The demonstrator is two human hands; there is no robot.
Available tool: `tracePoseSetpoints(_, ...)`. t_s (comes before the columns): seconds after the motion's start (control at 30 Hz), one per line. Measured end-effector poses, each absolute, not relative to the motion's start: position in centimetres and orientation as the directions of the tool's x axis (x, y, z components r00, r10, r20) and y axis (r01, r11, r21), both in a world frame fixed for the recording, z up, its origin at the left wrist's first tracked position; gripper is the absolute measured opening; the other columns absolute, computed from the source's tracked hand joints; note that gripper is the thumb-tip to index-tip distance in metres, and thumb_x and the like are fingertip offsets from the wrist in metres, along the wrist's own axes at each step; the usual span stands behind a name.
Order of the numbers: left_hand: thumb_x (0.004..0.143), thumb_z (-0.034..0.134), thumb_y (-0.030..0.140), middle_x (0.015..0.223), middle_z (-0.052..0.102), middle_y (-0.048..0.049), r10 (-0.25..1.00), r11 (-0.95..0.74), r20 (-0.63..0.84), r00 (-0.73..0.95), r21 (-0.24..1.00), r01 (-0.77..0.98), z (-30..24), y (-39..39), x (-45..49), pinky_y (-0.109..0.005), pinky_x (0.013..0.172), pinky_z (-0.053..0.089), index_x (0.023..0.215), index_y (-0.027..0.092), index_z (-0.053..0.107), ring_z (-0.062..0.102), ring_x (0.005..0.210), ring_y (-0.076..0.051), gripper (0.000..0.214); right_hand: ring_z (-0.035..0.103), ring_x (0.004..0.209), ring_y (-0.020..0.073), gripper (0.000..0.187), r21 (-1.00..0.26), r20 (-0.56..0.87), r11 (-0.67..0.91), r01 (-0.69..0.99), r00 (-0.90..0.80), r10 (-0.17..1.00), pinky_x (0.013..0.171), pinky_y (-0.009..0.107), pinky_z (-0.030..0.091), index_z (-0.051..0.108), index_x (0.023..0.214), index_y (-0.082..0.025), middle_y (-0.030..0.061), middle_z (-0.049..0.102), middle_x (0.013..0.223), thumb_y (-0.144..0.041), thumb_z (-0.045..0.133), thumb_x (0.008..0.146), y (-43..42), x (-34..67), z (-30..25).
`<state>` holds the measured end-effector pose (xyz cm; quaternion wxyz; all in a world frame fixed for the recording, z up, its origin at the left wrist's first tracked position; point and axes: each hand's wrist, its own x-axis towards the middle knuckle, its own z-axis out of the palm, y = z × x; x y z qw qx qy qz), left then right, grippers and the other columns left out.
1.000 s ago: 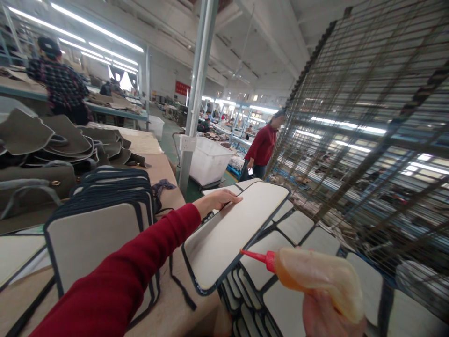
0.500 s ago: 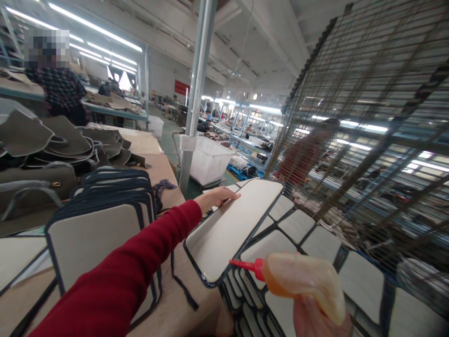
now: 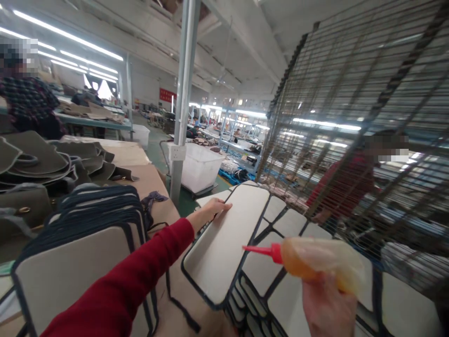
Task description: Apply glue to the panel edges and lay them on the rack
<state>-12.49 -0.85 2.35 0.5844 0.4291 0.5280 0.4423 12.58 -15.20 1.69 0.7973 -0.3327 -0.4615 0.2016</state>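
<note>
My left hand [image 3: 214,208], in a red sleeve, pinches the far left edge of a cream panel [image 3: 229,243] with rounded corners and dark edging. The panel is tilted above a pile of similar panels [image 3: 253,299]. Closed around a squeeze bottle [image 3: 324,262] of amber liquid is my right hand [image 3: 328,304], at the lower right. The bottle lies nearly level, and its red nozzle [image 3: 261,251] points left. The nozzle tip appears over the panel near its right edge; I cannot tell whether it touches.
A stack of dark-edged panels [image 3: 77,262] stands on the brown-covered table to the left, beside grey-brown cut pieces [image 3: 38,154]. A wire mesh rack [image 3: 336,93] rises at the right, with a person in red [image 3: 345,187] behind it. A post [image 3: 182,103] and white bin [image 3: 198,166] stand ahead.
The view has turned right. The bottle's nozzle has moved up along the panel's right edge from its near corner. My left hand keeps its hold on the panel.
</note>
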Motion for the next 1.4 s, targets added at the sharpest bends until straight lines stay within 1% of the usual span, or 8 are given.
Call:
tracePoseSetpoints(0.2,0.046,0.085,0.04,0.063,0.069,-0.0038,0.952,0.193,-0.155,0.262,0.974,-0.123,2.1,-2.6,-9.9,-0.03,0.062,0.049,0.07,0.014,0.066,0.064,0.062,-0.02,0.041,0.058,0.075,0.0166,0.057,-0.653,0.594,0.749,0.108,0.687,0.419,0.078,0.036,0.051,0.06,0.094,-0.016,0.0006,0.06,0.082,-0.041,0.085,0.05,-9.4,14.5,3.8)
tracePoseSetpoints(0.4,0.044,0.082,0.025,0.067,0.071,-0.0056,0.877,0.186,-0.089,0.471,0.969,-0.162,2.6,-2.8,-9.8,-0.029,0.067,0.05,0.073,0.012,0.068,0.066,0.065,-0.02,0.036,0.058,0.081,0.02,0.054,-0.686,0.655,0.655,0.317,0.66,0.367,0.083,0.038,0.048,0.061,0.101,-0.015,0.0032,0.061,0.089,-0.039,0.082,0.057,-11.1,16.8,1.9)
tracePoseSetpoints(0.5,0.043,0.082,0.02,0.066,0.071,-0.0056,0.857,0.222,-0.123,0.5,0.965,-0.142,2.3,-1.9,-9.5,-0.03,0.065,0.051,0.075,0.012,0.067,0.066,0.063,-0.021,0.036,0.06,0.087,0.0238,0.057,-0.722,0.657,0.582,0.374,0.634,0.408,0.083,0.039,0.049,0.061,0.108,-0.015,0.0076,0.064,0.097,-0.037,0.081,0.06,-14.4,16.2,-1.0)
tracePoseSetpoints(0.67,0.043,0.084,0.019,0.063,0.07,-0.0035,0.86,0.242,-0.149,0.488,0.961,-0.132,1.8,-0.5,-8.7,-0.03,0.065,0.051,0.074,0.013,0.066,0.066,0.062,-0.02,0.036,0.063,0.093,0.0287,0.065,-0.827,0.562,0.466,0.314,0.502,0.658,0.079,0.038,0.054,0.057,0.116,-0.016,0.0123,0.066,0.104,-0.041,0.08,0.061,-19.3,13.9,-4.5)
tracePoseSetpoints(0.87,0.043,0.083,0.023,0.071,0.073,-0.008,0.793,0.232,-0.112,0.599,0.965,-0.127,2.1,-1.4,-7.6,-0.033,0.068,0.051,0.082,0.011,0.069,0.067,0.067,-0.023,0.043,0.063,0.09,0.0261,0.058,-0.734,0.616,0.576,0.36,0.711,0.34,0.084,0.044,0.051,0.056,0.11,-0.015,0.0103,0.064,0.098,-0.049,0.074,0.067,-15.2,17.4,1.6)
tracePoseSetpoints(0.97,0.045,0.083,0.025,0.074,0.073,-0.0089,0.775,0.223,-0.088,0.626,0.965,-0.141,2.1,-1.6,-6.8,-0.033,0.07,0.051,0.086,0.011,0.07,0.068,0.069,-0.023,0.045,0.062,0.09,0.0249,0.059,-0.741,0.604,0.541,0.398,0.747,0.278,0.084,0.043,0.051,0.055,0.111,-0.014,0.0101,0.064,0.099,-0.05,0.073,0.067,-14.4,19.0,1.4)
tracePoseSetpoints(1.2,0.045,0.077,0.023,0.066,0.071,-0.0066,0.803,0.172,-0.07,0.592,0.978,-0.119,1.6,-1.7,-3.8,-0.031,0.062,0.049,0.084,0.01,0.07,0.066,0.062,-0.023,0.041,0.066,0.079,0.0267,0.054,-0.794,0.606,0.47,0.387,0.571,0.554,0.066,0.036,0.057,0.064,0.103,-0.015,0.0098,0.07,0.091,-0.044,0.081,0.06,-18.1,16.7,-2.6)
tracePoseSetpoints(1.4,0.047,0.076,0.023,0.069,0.072,-0.0079,0.787,0.166,-0.068,0.613,0.98,-0.105,2.8,-3.0,-0.1,-0.032,0.064,0.05,0.079,0.01,0.07,0.065,0.064,-0.022,0.036,0.063,0.084,0.0229,0.058,-0.763,0.6,0.502,0.407,0.735,0.316,0.078,0.039,0.053,0.057,0.109,-0.013,0.0093,0.066,0.097,-0.051,0.073,0.068,-14.6,22.4,0.5)
